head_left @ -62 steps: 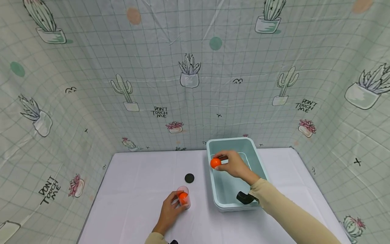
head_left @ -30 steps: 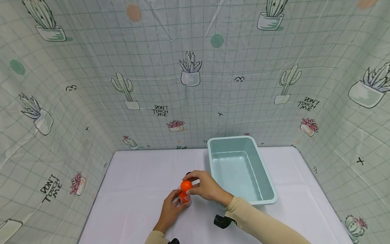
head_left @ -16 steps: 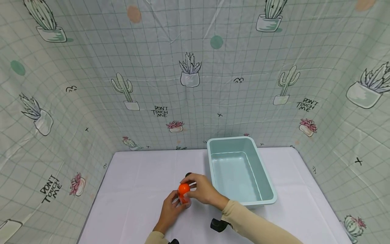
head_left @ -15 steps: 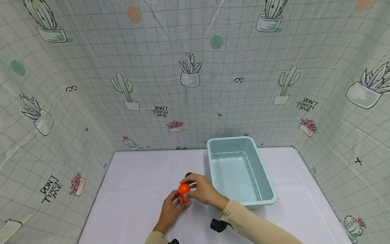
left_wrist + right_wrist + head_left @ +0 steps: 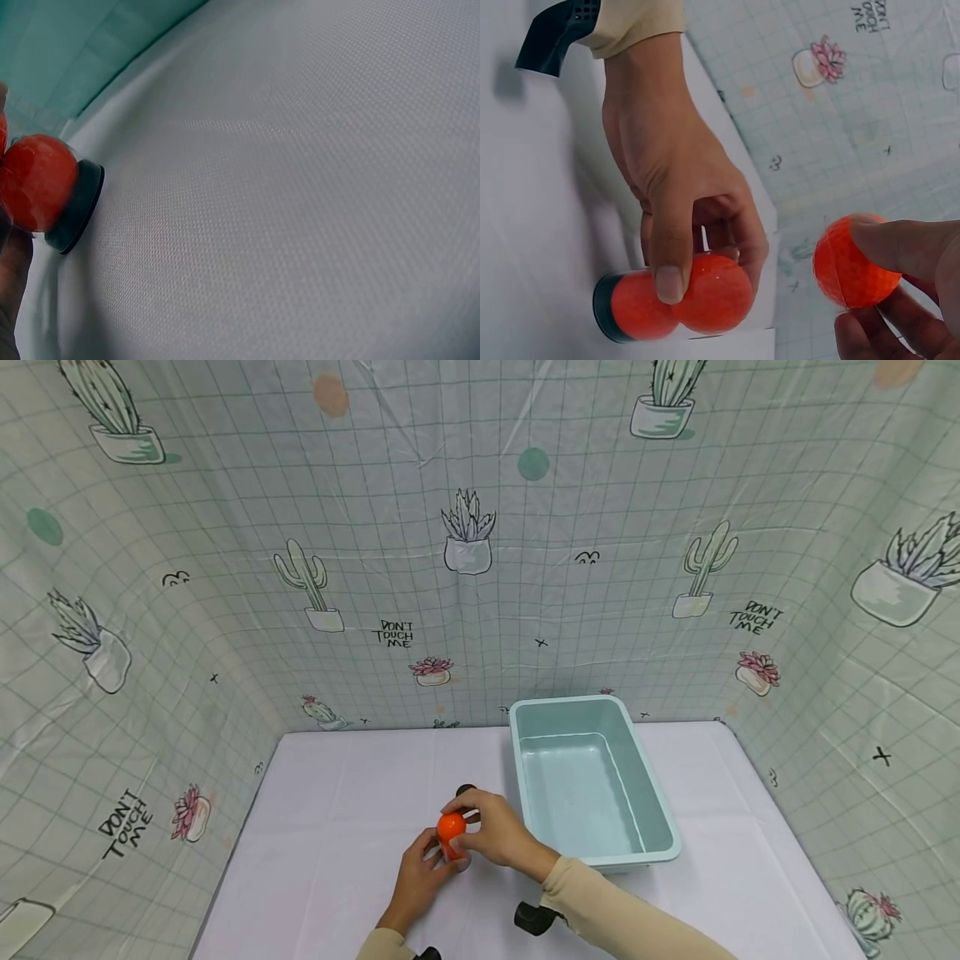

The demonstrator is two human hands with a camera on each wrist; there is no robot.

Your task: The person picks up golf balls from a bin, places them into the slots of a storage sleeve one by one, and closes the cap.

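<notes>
My left hand (image 5: 415, 881) grips an upright clear tube (image 5: 462, 862) with a dark base (image 5: 77, 206). Inside it, the right wrist view shows a lower orange ball (image 5: 641, 304) and an upper orange ball (image 5: 718, 292), stacked. Between thumb and fingers, my right hand (image 5: 504, 833) pinches another orange ball (image 5: 451, 826), which overlaps the tube's mouth as seen from the head. In the right wrist view that ball sits above the upper one with a gap between. A black disc (image 5: 466, 789) lies just beyond my right hand, partly hidden by it.
A pale blue-green plastic bin (image 5: 670, 842) stands right of the hands, nothing visible inside. The white-covered table (image 5: 337, 810) ends at a hanging cloth (image 5: 375, 568) printed with cacti, behind and at both sides.
My right hand has carried the orange ball left from over the bin to the tube's mouth, and edged slightly lower in the last half second. My left hand has stayed on the tube.
</notes>
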